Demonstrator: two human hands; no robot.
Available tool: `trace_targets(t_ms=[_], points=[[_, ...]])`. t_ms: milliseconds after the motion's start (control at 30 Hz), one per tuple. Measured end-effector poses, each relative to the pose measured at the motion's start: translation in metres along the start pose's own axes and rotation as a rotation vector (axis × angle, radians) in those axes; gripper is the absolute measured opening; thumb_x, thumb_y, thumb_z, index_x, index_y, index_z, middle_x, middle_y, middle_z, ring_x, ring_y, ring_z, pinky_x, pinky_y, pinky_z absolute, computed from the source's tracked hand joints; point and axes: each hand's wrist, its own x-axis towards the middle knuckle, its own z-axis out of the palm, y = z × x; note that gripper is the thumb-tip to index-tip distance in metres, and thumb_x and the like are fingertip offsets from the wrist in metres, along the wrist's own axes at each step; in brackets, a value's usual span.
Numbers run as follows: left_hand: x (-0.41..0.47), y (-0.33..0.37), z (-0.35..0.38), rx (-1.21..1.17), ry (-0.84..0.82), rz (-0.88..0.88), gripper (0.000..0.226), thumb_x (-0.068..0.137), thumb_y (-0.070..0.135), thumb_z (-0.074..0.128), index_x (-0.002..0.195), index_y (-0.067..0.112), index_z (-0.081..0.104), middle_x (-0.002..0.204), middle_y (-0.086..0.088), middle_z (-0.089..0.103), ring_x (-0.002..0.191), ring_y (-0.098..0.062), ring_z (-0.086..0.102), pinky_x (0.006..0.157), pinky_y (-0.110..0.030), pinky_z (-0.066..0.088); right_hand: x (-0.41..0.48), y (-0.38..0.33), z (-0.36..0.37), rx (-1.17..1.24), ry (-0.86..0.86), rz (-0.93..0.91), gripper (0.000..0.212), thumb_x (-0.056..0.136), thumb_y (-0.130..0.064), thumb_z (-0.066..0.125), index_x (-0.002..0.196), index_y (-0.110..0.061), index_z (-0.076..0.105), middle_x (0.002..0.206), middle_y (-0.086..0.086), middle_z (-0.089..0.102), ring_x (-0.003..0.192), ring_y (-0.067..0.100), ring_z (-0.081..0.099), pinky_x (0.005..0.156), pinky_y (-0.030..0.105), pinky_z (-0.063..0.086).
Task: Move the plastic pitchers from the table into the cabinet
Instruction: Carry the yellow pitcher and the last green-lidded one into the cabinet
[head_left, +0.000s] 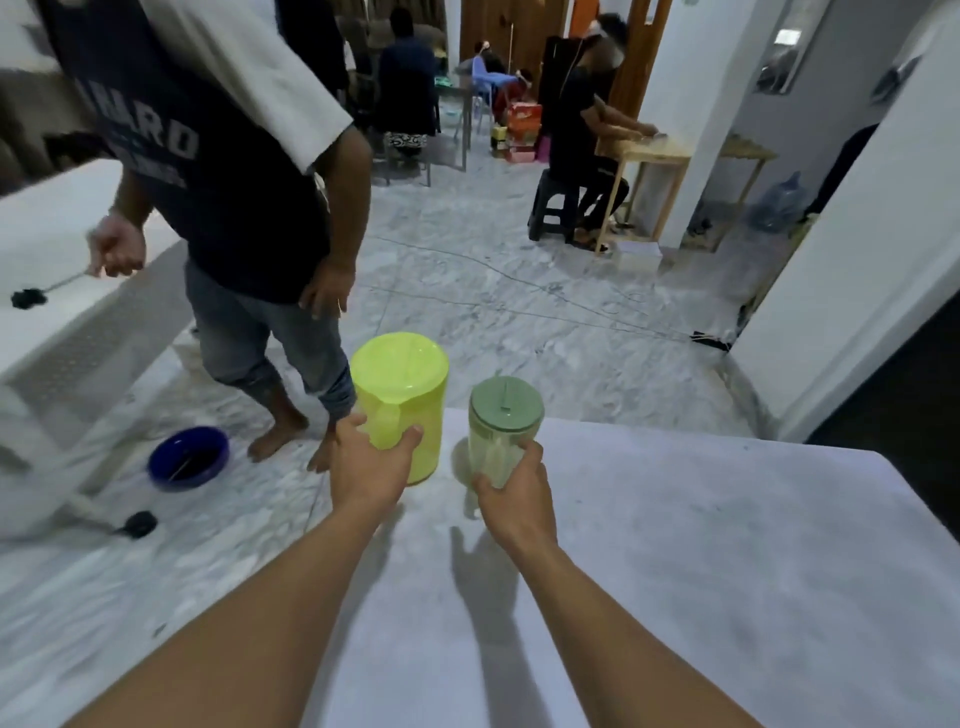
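Two plastic pitchers stand upright near the far left corner of the white table (701, 545). The bigger one is a yellow-green pitcher (402, 384) with a lid; my left hand (369, 467) is wrapped around its handle. To its right is a smaller clear pitcher with a sage green lid (505, 415). My right hand (514, 499) grips its handle on the near side. Both pitchers seem to rest on the tabletop. No cabinet is clearly visible.
A person in a dark shirt and jeans stands barefoot just beyond the table's left corner (249, 218). A blue bowl (188, 457) lies on the marble floor beside a white bench (78, 291). More people sit farther back. A white wall (841, 291) is to the right.
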Motion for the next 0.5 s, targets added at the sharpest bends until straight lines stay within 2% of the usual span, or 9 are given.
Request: trace_targets(t_ms=[100, 167, 267, 333, 400, 500], points=[[0.011, -0.014, 0.007, -0.021, -0.030, -0.054, 0.068, 0.069, 0.061, 0.075, 0.119, 0.017, 0.058, 0.115, -0.005, 0.068, 0.105, -0.028, 0.064, 0.088, -0.041, 0.052, 0.012, 0.010, 0.024, 0.146, 0.016, 0.095, 0.059, 0.083, -0.037, 0.073, 0.131, -0.018, 0.043, 0.123, 0.008, 0.065, 0.113, 0.032, 0.062, 0.088, 0.039, 0.051], [0.016, -0.016, 0.010, -0.008, -0.025, -0.028, 0.054, 0.075, 0.057, 0.073, 0.110, 0.017, 0.065, 0.106, -0.003, 0.070, 0.097, -0.027, 0.064, 0.080, -0.037, 0.050, 0.021, 0.011, 0.033, 0.233, 0.020, 0.146, 0.046, 0.086, -0.036, 0.074, 0.122, -0.016, 0.054, 0.111, 0.005, 0.069, 0.105, 0.029, 0.064, 0.081, 0.032, 0.046], [0.026, -0.016, 0.017, -0.010, -0.017, 0.026, 0.041, 0.082, 0.053, 0.068, 0.101, 0.017, 0.071, 0.099, -0.004, 0.072, 0.092, -0.028, 0.064, 0.078, -0.035, 0.049, 0.033, 0.011, 0.039, 0.292, 0.010, 0.160, 0.026, 0.089, -0.036, 0.073, 0.105, -0.018, 0.062, 0.095, 0.002, 0.068, 0.095, 0.027, 0.065, 0.077, 0.030, 0.045], [0.031, -0.018, 0.023, -0.011, -0.016, 0.047, 0.038, 0.088, 0.051, 0.062, 0.093, 0.015, 0.074, 0.095, -0.006, 0.074, 0.093, -0.030, 0.065, 0.079, -0.036, 0.049, 0.040, 0.012, 0.043, 0.306, 0.011, 0.159, 0.023, 0.090, -0.034, 0.071, 0.104, -0.017, 0.064, 0.094, 0.002, 0.069, 0.093, 0.027, 0.065, 0.079, 0.031, 0.048], [0.030, -0.016, 0.027, -0.022, -0.006, 0.062, 0.038, 0.094, 0.044, 0.057, 0.080, 0.012, 0.073, 0.086, -0.006, 0.073, 0.087, -0.030, 0.064, 0.072, -0.033, 0.042, 0.044, 0.011, 0.046, 0.302, 0.029, 0.156, 0.024, 0.091, -0.031, 0.068, 0.108, -0.015, 0.064, 0.096, 0.004, 0.068, 0.095, 0.029, 0.065, 0.083, 0.034, 0.050], [0.027, -0.014, 0.026, -0.066, 0.024, 0.082, 0.036, 0.096, 0.038, 0.056, 0.082, 0.009, 0.072, 0.080, -0.003, 0.069, 0.081, -0.026, 0.061, 0.069, -0.030, 0.036, 0.046, 0.008, 0.050, 0.302, 0.080, 0.140, 0.020, 0.094, -0.027, 0.061, 0.107, -0.011, 0.059, 0.094, 0.006, 0.065, 0.095, 0.031, 0.063, 0.079, 0.034, 0.047]])
